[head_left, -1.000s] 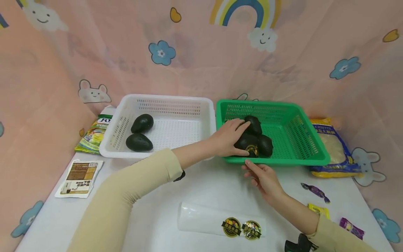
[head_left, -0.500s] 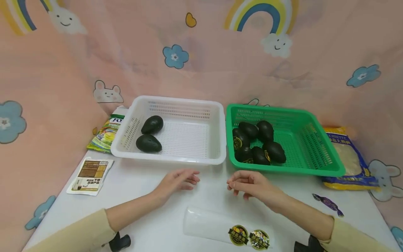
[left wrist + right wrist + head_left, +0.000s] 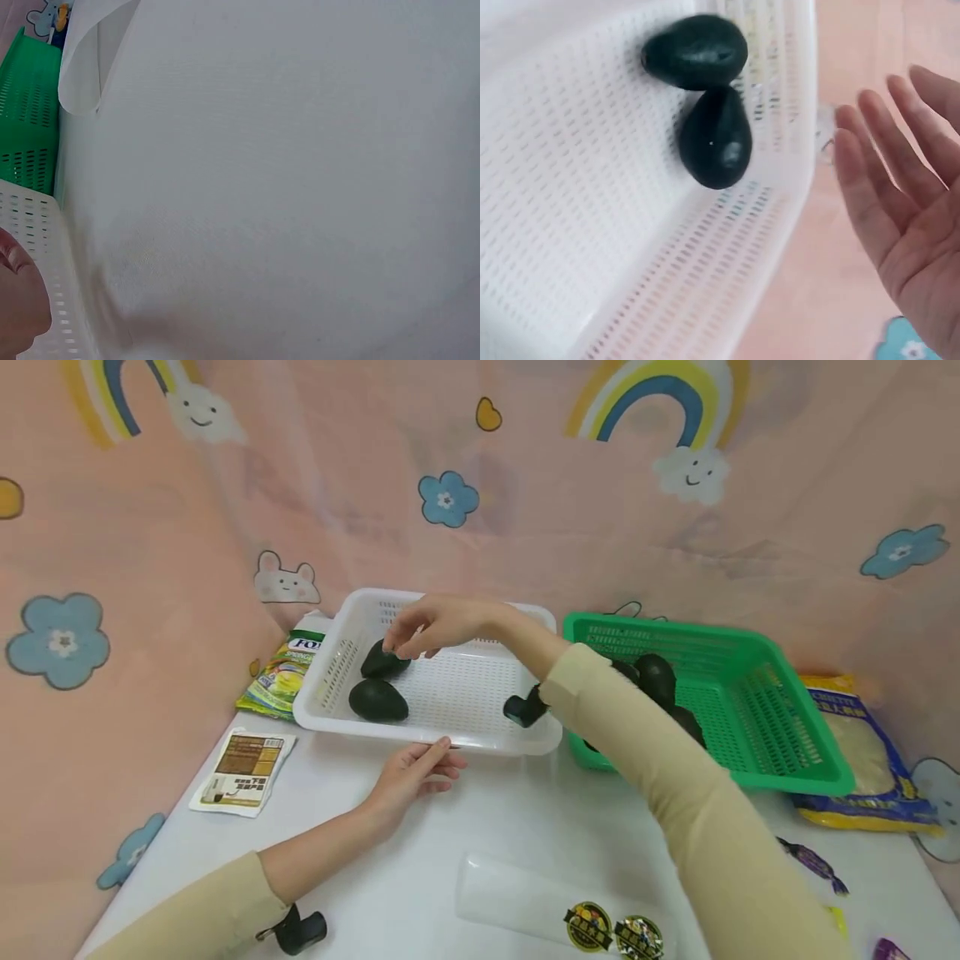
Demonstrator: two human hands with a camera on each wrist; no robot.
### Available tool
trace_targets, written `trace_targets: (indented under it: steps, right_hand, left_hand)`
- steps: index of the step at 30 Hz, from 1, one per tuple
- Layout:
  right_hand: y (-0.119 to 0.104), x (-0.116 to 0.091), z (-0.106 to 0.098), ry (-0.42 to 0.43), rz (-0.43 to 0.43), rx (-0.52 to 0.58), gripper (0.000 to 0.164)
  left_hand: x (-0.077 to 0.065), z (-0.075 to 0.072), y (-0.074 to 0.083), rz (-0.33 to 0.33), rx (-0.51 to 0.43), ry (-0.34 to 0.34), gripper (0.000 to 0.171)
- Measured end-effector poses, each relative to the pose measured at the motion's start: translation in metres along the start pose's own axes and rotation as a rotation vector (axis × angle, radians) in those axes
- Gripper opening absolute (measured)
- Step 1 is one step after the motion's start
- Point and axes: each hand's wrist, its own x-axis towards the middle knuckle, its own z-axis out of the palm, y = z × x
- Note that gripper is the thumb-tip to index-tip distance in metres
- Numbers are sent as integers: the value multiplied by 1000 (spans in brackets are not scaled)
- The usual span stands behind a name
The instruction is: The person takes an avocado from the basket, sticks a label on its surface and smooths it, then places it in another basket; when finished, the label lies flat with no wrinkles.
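Two dark green avocados, a rear one (image 3: 382,662) and a front one (image 3: 378,701), lie at the left end of the white basket (image 3: 517,746). Above the rear avocado, my right hand (image 3: 442,625) reaches across with nothing in its grasp. The right wrist view shows its fingers (image 3: 885,150) extended and apart from the fruit. My left hand (image 3: 401,785) is at the front of the white basket, its thumb touching the rim and its other fingers relaxed below. Several dark avocados (image 3: 656,679) sit in the green basket (image 3: 810,781), partly hidden by my right sleeve.
Toward the front lies a clear plastic roll or sheet (image 3: 510,893) with two round gold-and-black stickers (image 3: 588,927). A white-and-brown packet (image 3: 243,772) and a green-yellow bag (image 3: 281,677) lie left. On the right are a blue-yellow bag (image 3: 870,752) and a wrapped candy (image 3: 813,864).
My left hand leaves the avocados in the green basket and goes to the white basket's front rim. My right hand swings left from beside the green basket to above the white one's avocados.
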Motion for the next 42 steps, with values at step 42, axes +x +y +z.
trace_targets:
  steps: [42]
  right_hand:
    - [33,51,23,-233,94,-64,53]
  left_hand:
    - [-4,1,3,23,108,18,43]
